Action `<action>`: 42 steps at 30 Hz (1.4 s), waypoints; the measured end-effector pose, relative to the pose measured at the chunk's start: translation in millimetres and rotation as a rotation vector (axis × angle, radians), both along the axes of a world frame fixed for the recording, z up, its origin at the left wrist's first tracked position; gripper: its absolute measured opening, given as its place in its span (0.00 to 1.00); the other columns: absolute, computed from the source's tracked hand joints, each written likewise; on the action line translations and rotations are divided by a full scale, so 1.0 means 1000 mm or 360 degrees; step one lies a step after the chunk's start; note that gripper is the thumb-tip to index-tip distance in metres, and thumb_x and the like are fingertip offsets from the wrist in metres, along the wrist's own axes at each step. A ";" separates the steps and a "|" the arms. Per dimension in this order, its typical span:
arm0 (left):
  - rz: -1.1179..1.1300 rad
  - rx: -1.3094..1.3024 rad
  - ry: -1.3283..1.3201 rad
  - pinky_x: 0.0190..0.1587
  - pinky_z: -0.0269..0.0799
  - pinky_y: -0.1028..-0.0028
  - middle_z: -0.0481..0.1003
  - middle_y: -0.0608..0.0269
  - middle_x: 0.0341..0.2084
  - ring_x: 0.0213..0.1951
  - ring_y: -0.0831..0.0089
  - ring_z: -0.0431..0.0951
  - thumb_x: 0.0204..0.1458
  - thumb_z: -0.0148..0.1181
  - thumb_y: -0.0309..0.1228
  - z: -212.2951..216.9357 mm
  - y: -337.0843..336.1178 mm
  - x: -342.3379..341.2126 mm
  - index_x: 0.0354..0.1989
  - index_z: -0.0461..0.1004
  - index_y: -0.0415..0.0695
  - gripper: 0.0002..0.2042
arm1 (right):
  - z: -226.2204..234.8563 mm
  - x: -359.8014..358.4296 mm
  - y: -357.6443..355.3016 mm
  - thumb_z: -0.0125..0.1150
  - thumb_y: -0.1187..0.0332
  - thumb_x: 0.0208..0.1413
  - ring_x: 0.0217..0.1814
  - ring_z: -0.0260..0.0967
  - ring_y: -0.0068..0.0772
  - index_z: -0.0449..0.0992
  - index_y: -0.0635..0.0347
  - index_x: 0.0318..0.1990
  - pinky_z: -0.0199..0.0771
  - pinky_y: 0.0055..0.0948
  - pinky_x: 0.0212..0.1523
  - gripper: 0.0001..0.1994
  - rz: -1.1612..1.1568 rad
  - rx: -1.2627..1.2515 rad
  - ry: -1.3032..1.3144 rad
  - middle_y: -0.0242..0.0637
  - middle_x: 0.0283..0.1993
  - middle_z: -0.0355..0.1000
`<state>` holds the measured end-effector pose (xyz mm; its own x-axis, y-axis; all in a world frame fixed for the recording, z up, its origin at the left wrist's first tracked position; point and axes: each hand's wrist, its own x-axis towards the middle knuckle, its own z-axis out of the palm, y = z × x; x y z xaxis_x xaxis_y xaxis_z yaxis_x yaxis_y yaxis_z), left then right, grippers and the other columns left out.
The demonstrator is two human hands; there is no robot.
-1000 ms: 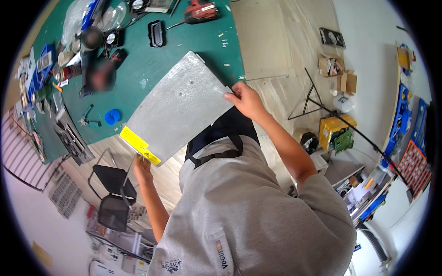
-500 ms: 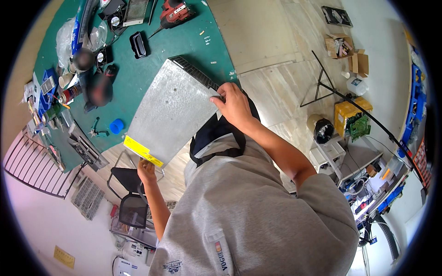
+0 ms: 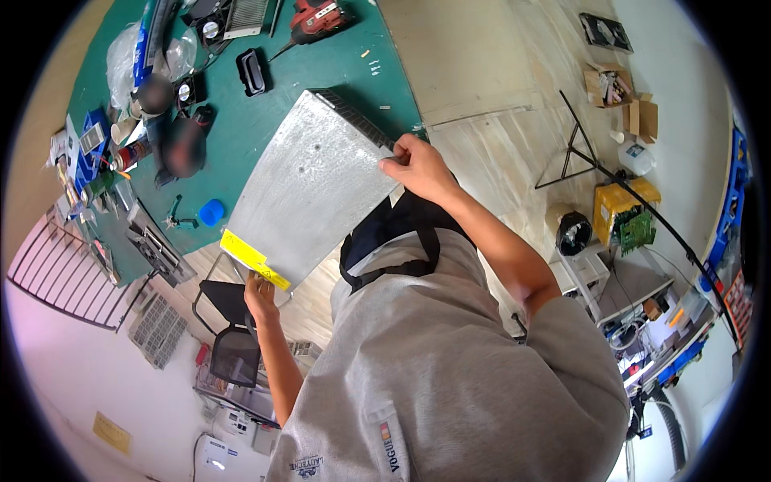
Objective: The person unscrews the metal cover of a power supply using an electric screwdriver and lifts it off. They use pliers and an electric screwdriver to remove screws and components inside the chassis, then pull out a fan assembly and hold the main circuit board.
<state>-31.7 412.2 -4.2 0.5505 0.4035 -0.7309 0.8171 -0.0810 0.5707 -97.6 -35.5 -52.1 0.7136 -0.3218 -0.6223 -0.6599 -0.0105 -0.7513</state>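
A flat rectangular metal case (image 3: 309,177), silver-grey with a dark slotted far side, lies tilted between my hands, partly over the green table (image 3: 265,132). Yellow warning labels (image 3: 250,255) run along its near-left end. My right hand (image 3: 422,169) grips its right corner, thumb on top and fingers curled at the edge. At the labelled end, my left hand (image 3: 261,297) holds the edge from below, its fingertips partly hidden by the case.
A red power drill (image 3: 317,22), a black plastic tray (image 3: 251,72) and a blue cap (image 3: 211,212) are on the table. Left lie cables and tools. A black chair (image 3: 233,353) stands beyond my left arm. Cardboard boxes (image 3: 608,84) and a tripod (image 3: 572,153) are on the floor at right.
The case's far end has risen slightly toward me, and its dark slotted side shows at a changed angle. Both hands keep their hold. The whole view has shifted a little.
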 end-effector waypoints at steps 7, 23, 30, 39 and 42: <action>-0.0105 -0.0018 -0.0019 0.49 0.68 0.74 0.72 0.62 0.44 0.45 0.73 0.73 0.50 0.45 0.28 -0.003 -0.010 -0.006 0.65 0.60 0.39 0.29 | -0.005 0.014 -0.005 0.60 0.51 0.52 0.34 0.74 0.51 0.72 0.65 0.30 0.71 0.41 0.36 0.21 -0.0014 -0.0252 0.0022 0.49 0.29 0.75; 0.0128 -0.0423 -0.0304 0.59 0.60 0.69 0.71 0.56 0.48 0.51 0.69 0.70 0.55 0.44 0.30 -0.021 0.021 -0.016 0.66 0.52 0.30 0.30 | 0.005 0.029 0.019 0.54 0.58 0.62 0.17 0.52 0.29 0.69 0.65 0.22 0.59 0.33 0.23 0.20 -0.0134 -0.0479 -0.0370 0.40 0.14 0.57; 0.0227 -0.0465 -0.0414 0.57 0.62 0.74 0.67 0.50 0.55 0.53 0.69 0.70 0.50 0.41 0.24 -0.008 0.002 -0.011 0.66 0.50 0.24 0.31 | 0.038 0.035 0.027 0.53 0.58 0.63 0.22 0.51 0.19 0.67 0.65 0.23 0.57 0.28 0.24 0.21 -0.0129 -0.0374 -0.0383 0.31 0.16 0.55; 0.0318 -0.0548 -0.0488 0.57 0.64 0.73 0.70 0.49 0.53 0.52 0.67 0.72 0.50 0.42 0.26 -0.004 0.005 -0.009 0.64 0.55 0.25 0.30 | 0.101 0.053 0.042 0.51 0.61 0.64 0.24 0.50 0.17 0.67 0.65 0.24 0.54 0.25 0.25 0.19 -0.0015 -0.0410 -0.0372 0.27 0.19 0.55; 0.0375 -0.0528 -0.0478 0.57 0.63 0.72 0.70 0.48 0.53 0.53 0.66 0.71 0.50 0.43 0.26 0.006 0.001 -0.006 0.63 0.57 0.25 0.30 | 0.103 0.050 0.040 0.51 0.61 0.65 0.25 0.50 0.15 0.69 0.66 0.25 0.54 0.23 0.26 0.19 -0.0037 -0.0392 -0.0333 0.24 0.20 0.56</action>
<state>-37.8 412.8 1.8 0.6782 0.3148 -0.6640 0.5869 0.3117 0.7472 -47.3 4.7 50.5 0.8085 -0.4625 -0.3639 -0.4934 -0.1956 -0.8475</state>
